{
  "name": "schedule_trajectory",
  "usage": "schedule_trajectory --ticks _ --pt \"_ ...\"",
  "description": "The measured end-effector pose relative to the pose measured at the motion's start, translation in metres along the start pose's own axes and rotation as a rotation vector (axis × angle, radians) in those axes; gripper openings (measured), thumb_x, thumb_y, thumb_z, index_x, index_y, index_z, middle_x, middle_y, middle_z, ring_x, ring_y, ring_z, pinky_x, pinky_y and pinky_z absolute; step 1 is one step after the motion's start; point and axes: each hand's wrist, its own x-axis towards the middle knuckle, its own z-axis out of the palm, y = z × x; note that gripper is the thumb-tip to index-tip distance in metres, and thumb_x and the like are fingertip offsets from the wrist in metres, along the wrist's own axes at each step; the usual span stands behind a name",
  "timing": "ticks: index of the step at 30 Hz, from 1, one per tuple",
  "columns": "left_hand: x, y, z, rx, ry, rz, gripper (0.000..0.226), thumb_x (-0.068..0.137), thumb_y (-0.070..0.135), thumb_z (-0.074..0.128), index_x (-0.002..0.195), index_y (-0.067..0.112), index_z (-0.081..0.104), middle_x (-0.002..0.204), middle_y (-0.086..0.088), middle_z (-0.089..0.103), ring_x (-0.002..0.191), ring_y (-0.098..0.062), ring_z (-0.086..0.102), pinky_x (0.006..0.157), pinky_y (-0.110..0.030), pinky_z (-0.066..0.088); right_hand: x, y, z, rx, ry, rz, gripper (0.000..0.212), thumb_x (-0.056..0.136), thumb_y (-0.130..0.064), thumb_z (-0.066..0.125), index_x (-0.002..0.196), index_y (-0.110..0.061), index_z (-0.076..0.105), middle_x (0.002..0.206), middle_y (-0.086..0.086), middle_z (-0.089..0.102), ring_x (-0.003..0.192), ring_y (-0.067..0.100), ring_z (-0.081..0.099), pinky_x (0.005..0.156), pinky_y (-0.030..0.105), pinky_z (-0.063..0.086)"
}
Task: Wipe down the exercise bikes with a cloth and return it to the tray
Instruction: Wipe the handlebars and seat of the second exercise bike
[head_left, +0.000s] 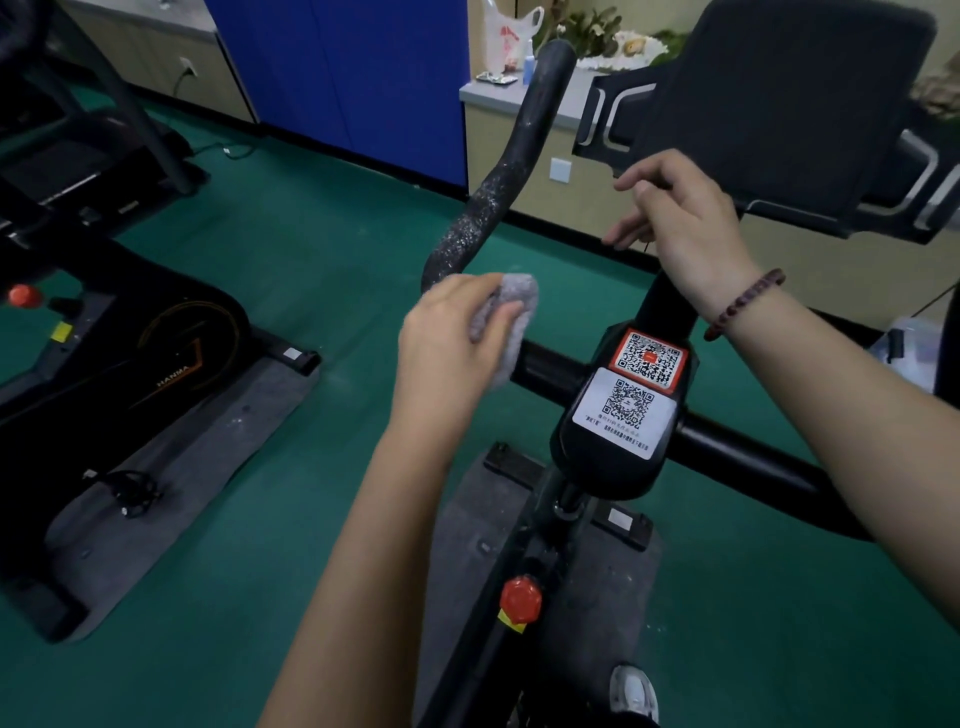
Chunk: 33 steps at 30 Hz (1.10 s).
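While the cloth (506, 325) sits bunched in my left hand (457, 343), I note it is pressed against the bike's handlebar (498, 187) at the bend where the left horn meets the crossbar. My left hand is closed around the grey wad, thumb on top, so that the fabric wraps the tube rather than skimming one face of it. That grip suits a curved bar. The horn above the cloth is heavily speckled with pale residue, so I judge the wipe of this section is barely under way and should run upward along it.

My right hand (680, 218) rests on the centre post below the console (779, 104), fingers loosely curled and holding nothing; I read this as bracing, to steady the frame against the push of the cloth. A beaded bracelet (745, 304) sits on that wrist.

Below, the stem housing carries two QR labels (636, 389), and a red knob (521, 597) stands lower on the frame. A second bike (130, 353) stands well apart at left on its own mat. No tray is identifiable in view, so the return step cannot be assessed.
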Motion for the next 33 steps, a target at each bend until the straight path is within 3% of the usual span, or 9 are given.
schedule_trajectory --ticks 8,14,20,27,30,33 --pt "-0.032 0.035 0.018 -0.038 -0.025 0.112 0.028 0.087 0.027 0.049 0.096 0.008 0.067 0.089 -0.003 0.067 0.084 -0.011 0.050 0.078 -0.022 0.036 0.001 0.002 0.001 0.001 0.018 -0.036 0.015 0.093 -0.006 0.037 0.095 -0.010 0.050 0.064 0.005 0.058 0.052 0.002 0.060 0.059 0.016 0.049" --pt "-0.014 0.007 0.014 -0.038 -0.087 0.208 0.031 0.090 0.028 0.048 0.098 0.004 0.067 0.092 -0.008 0.067 0.085 -0.018 0.053 0.079 -0.026 0.039 -0.002 0.001 0.001 0.020 -0.002 -0.029 0.015 0.093 -0.006 0.037 0.094 -0.010 0.051 0.064 0.002 0.058 0.064 0.017 0.063 0.066 0.027 0.052" --pt "0.020 -0.033 -0.007 0.023 -0.065 0.168 0.030 0.087 0.025 0.049 0.096 0.006 0.071 0.098 -0.006 0.068 0.090 -0.017 0.056 0.085 -0.021 0.040 -0.002 -0.003 0.000 0.012 0.000 -0.035 0.017 0.095 -0.009 0.037 0.099 -0.010 0.053 0.064 0.002 0.061 0.058 0.003 0.061 0.066 0.019 0.051" --pt "0.029 -0.028 -0.014 0.024 -0.084 0.143 0.026 0.083 0.026 0.054 0.093 0.011 0.073 0.099 0.002 0.069 0.092 -0.015 0.058 0.086 -0.008 0.034 -0.005 -0.004 -0.005 0.042 0.010 -0.019 0.016 0.096 -0.009 0.037 0.098 -0.012 0.053 0.064 0.003 0.061 0.063 0.009 0.062 0.068 0.022 0.052" --pt "0.011 -0.020 -0.015 -0.046 -0.090 0.150 0.015 0.084 0.016 0.057 0.089 0.014 0.072 0.098 0.013 0.066 0.092 -0.001 0.055 0.087 -0.010 0.035 -0.007 -0.006 -0.006 0.043 0.008 -0.021 0.017 0.096 -0.009 0.037 0.098 -0.010 0.053 0.064 0.002 0.061 0.065 0.011 0.062 0.069 0.021 0.052" --pt "-0.008 -0.002 -0.008 -0.092 -0.095 0.150 0.023 0.085 0.023 0.051 0.090 0.014 0.071 0.098 0.004 0.070 0.092 -0.008 0.057 0.086 -0.015 0.036 -0.007 -0.007 -0.005 0.025 0.009 -0.035 0.018 0.096 -0.009 0.037 0.100 -0.008 0.054 0.064 0.002 0.061 0.061 0.004 0.061 0.067 0.017 0.051"
